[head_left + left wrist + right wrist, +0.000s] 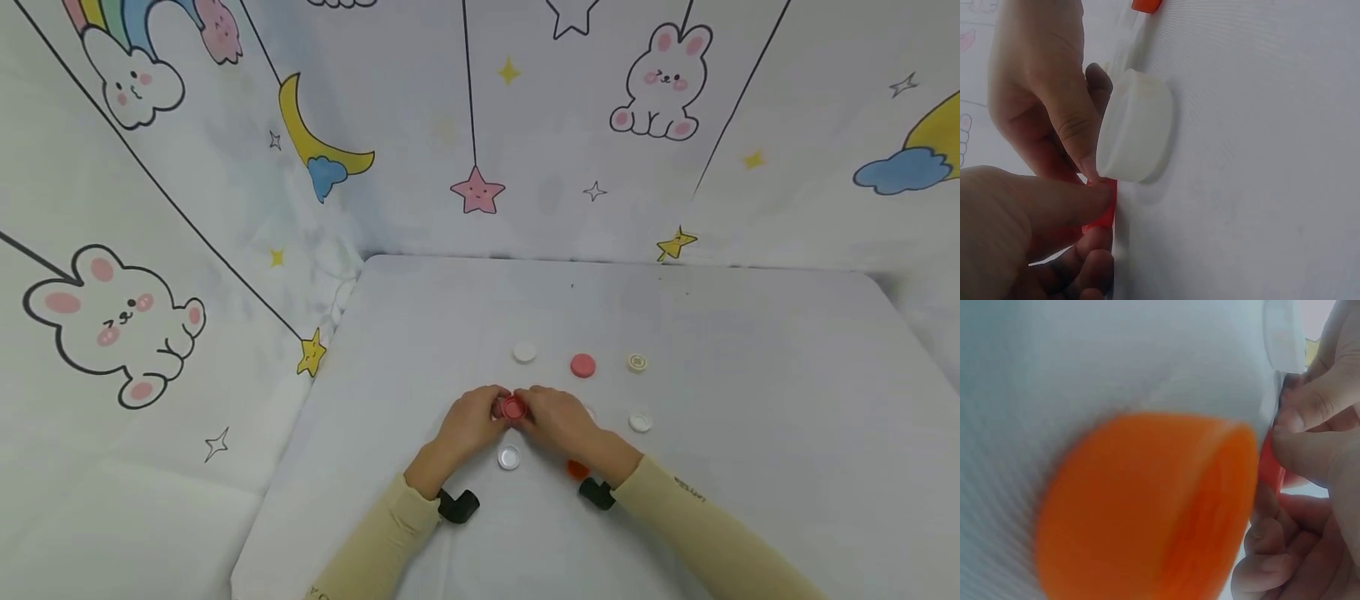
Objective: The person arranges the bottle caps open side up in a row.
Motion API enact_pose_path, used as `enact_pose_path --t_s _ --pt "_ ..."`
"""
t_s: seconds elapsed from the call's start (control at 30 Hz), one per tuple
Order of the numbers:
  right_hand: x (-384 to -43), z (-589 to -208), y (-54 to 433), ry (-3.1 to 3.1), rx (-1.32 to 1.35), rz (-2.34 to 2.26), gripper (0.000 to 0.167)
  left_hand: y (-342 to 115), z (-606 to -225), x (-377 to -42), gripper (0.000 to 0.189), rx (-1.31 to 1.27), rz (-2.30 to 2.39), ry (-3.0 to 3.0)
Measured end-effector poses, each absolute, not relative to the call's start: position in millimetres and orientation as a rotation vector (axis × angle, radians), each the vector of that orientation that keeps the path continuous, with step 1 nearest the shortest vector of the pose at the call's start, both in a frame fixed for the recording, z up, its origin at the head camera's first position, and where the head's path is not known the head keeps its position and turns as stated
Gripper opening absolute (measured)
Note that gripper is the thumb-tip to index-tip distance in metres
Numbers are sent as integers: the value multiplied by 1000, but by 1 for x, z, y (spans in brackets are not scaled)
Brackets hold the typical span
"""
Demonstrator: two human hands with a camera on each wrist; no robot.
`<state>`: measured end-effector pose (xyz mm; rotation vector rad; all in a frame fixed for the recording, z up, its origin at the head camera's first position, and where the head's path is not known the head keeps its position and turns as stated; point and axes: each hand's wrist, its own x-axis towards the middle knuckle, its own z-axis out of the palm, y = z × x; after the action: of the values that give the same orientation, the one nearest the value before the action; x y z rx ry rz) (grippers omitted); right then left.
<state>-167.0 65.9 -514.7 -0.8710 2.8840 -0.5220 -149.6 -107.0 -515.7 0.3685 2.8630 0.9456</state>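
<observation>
In the head view, my left hand [467,423] and right hand [558,418] meet over the table, pinching one red bottle cap [513,407] between their fingertips from both sides. Its hollow side faces up. Fingers cover much of the red cap [1102,212] in the left wrist view. Just in front of the hands lies a white bottle cap [509,457], large in the left wrist view. An orange bottle cap [577,469] lies below my right wrist, partly hidden by it. Close up, that orange cap [1116,506] fills the right wrist view's lower middle.
Beyond the hands sit a white cap [525,352], a second red cap [582,365] and a small yellowish cap [637,362]. Another white cap [640,422] lies right of my right hand. A printed cloth [420,125] hangs behind and left of the white table [750,375].
</observation>
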Motion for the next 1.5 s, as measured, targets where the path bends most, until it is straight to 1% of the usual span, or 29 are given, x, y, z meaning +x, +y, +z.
enact_pose_path --t_s 0.13,0.27,0.43,0.63,0.87,1.0,1.2,1.5 --pt "-164 -515 66 2881 -865 -519 33 -107 -515 -148 35 373 914 2855" --pt "-162 -515 67 2885 -867 -519 40 -108 -513 -146 36 370 908 2851" --pt "-161 -511 69 2892 -831 -519 48 -110 -513 -146 43 403 907 2851" --pt "-168 -500 77 2891 -742 -610 46 -113 -505 -151 50 401 935 2821" --pt "-182 -493 86 2899 -651 -616 48 -109 -493 -166 38 266 925 2872" --pt "-190 -487 90 2906 -671 -619 48 -106 -490 -178 36 238 886 2897" --pt "-205 -483 95 2916 -727 -585 48 -101 -487 -195 37 257 848 2895" --pt "-225 -482 96 2921 -697 -540 48 -93 -489 -210 39 266 779 2898"
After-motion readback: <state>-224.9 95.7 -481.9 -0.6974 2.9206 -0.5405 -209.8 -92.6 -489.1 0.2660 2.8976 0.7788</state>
